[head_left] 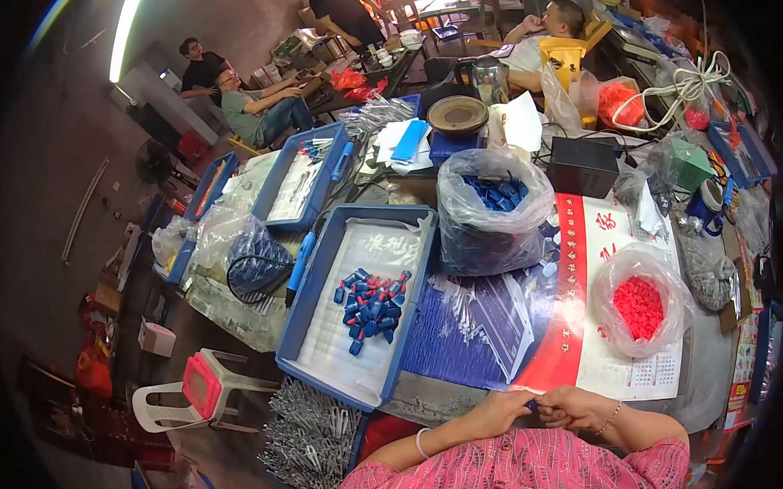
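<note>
My left hand (498, 412) and my right hand (577, 408) meet at the table's near edge, fingers pinched together. A sliver of blue shows between the fingertips; the piece is mostly hidden, and I cannot tell its kind. Left of them, a blue tray (295, 343) with a white lining holds a heap of small dark-blue plastic pieces (375, 307) with red parts. Beyond my hands stands a clear plastic bag (486, 237) of blue pieces (497, 193). Ahead and to the right, another clear bag (670, 321) holds small red pieces (638, 309).
A printed sheet (549, 325) covers the tabletop before me. Many thin metal parts (308, 441) lie in a bin at lower left. Farther back are another blue tray (341, 160), a black box (583, 163), a scale (457, 117) and a white cable (679, 88). Several people sit or stand beyond.
</note>
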Action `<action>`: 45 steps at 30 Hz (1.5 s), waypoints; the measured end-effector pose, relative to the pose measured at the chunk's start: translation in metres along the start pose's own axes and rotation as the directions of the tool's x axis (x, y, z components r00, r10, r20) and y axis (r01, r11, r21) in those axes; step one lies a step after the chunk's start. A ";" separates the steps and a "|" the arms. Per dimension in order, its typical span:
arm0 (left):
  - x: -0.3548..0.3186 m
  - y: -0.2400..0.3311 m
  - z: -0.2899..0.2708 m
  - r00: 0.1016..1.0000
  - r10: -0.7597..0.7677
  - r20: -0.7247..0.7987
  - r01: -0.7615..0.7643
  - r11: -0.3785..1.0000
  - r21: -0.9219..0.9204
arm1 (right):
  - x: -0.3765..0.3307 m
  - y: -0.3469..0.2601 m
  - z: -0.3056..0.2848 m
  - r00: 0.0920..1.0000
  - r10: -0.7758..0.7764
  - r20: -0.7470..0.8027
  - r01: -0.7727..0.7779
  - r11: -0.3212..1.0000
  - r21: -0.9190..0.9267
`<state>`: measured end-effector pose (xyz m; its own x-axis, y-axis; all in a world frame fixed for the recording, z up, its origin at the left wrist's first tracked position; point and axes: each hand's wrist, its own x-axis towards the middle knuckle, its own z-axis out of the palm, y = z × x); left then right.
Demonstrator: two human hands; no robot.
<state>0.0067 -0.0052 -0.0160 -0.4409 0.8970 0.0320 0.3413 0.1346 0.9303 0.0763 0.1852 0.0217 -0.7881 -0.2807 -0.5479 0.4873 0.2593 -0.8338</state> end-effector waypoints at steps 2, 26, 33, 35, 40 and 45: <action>-0.003 -0.007 0.004 0.999 0.029 -0.033 -0.027 0.998 0.061 | 0.004 0.006 -0.001 0.992 -0.120 -0.043 0.114 0.985 -0.130; -0.003 -0.021 0.012 0.996 0.021 -0.082 -0.018 0.999 0.031 | 0.004 0.002 -0.004 0.993 0.087 0.074 -0.099 0.980 0.172; 0.004 -0.008 -0.012 0.879 -0.240 0.412 0.439 0.745 -0.502 | 0.014 0.001 -0.023 0.621 -0.676 0.396 0.627 0.125 -0.769; 0.003 -0.007 -0.008 0.923 -0.189 0.335 0.343 0.799 -0.494 | 0.016 0.011 -0.019 0.678 -0.652 0.339 0.590 0.208 -0.780; 0.001 -0.011 0.008 0.973 0.151 -0.175 -0.148 0.988 0.032 | 0.016 0.022 0.003 0.821 -0.571 -0.023 0.422 0.633 -0.649; -0.005 -0.017 0.023 0.972 0.180 -0.153 -0.106 0.911 0.398 | 0.024 0.038 0.001 0.962 0.189 0.195 -0.269 0.751 0.603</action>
<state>0.0218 -0.0027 -0.0405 -0.4941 0.8315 0.2541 0.6880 0.1953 0.6989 0.0761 0.1874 -0.0232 -0.5932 -0.4011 -0.6980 0.8050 -0.2864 -0.5195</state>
